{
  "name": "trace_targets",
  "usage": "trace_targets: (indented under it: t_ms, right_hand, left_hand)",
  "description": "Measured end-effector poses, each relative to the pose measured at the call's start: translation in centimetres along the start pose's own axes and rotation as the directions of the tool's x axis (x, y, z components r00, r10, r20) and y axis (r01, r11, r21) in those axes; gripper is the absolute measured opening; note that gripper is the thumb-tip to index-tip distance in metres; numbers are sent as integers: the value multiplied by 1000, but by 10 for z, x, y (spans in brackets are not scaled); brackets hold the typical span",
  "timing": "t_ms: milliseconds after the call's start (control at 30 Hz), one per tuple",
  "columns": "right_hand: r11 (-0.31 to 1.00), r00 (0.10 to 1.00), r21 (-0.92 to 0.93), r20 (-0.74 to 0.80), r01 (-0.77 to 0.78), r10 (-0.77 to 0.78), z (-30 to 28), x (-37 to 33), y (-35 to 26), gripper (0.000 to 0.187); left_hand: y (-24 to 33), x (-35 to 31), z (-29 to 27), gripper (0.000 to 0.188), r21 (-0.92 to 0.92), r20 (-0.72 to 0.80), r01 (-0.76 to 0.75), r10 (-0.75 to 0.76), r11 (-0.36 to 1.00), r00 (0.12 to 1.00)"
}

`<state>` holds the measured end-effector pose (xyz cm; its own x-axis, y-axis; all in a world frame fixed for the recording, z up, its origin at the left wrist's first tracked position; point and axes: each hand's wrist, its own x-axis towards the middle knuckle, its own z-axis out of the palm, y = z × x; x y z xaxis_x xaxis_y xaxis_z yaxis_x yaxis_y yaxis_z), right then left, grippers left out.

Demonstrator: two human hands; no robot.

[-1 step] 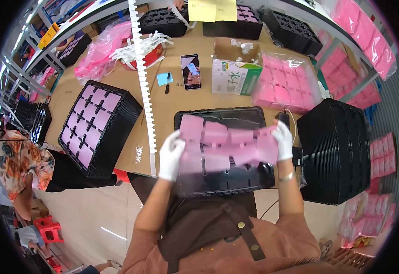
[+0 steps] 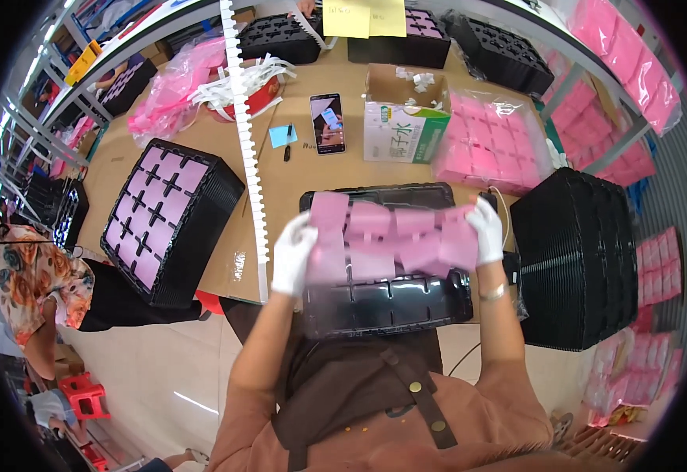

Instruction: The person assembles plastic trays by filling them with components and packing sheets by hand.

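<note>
Left hand, white-gloved, drawn narrow on the near-left edge of the sheet; right hand, gloved likewise, fingers pinched at the sheet's far-right corner; one sheet, pink, slotted into blocks, blurred, spread between the two hands over the far half of the tray; whether its underside touches the tray, I cannot tell from where I stand. Change noted: both hands sit a little farther from the wearer than an instant ago, the sheet with them, so that more of the tray's near half shows, black, glossy and ribbed; tray itself unmoved; meaning, as I judge it, that the sheet is being shifted about in the air, its slots and the tray's ribs not visibly matched. Also on the table: left, one stack of black trays, pink blocks in its upper face; right, one taller stack, black, tilted; beyond the tray, one phone, lit; one carton, white and green, scraps at its mouth; beside it, one clear bag of pink sheets; one toothed white strip, running lengthwise between the left stack and the tray.
</note>
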<state>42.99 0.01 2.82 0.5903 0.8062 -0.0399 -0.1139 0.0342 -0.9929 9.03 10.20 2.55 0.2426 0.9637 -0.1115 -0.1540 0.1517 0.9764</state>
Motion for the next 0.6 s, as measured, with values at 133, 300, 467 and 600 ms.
trace_targets:
  t_ms: [133,300,467,600]
  right_hand:
    - [994,1000,105,8,-10,9,18,81,-2,38]
    - [982,986,178,137,68,-93,23,74,-40,41]
    - [989,972,10,186,148,-147,0,20,-34,44]
    - [1000,977,-7,213,-9,10,-11,-6,8,42]
  left_hand:
    - [26,72,8,38,-23,5,45,-45,999,999]
    - [73,47,19,36,3,9,-144,144,990,989]
    - [47,-13,11,36,80,-43,-130,134,988,990]
    - [-9,-33,-4,34,136,-58,23,-15,990,998]
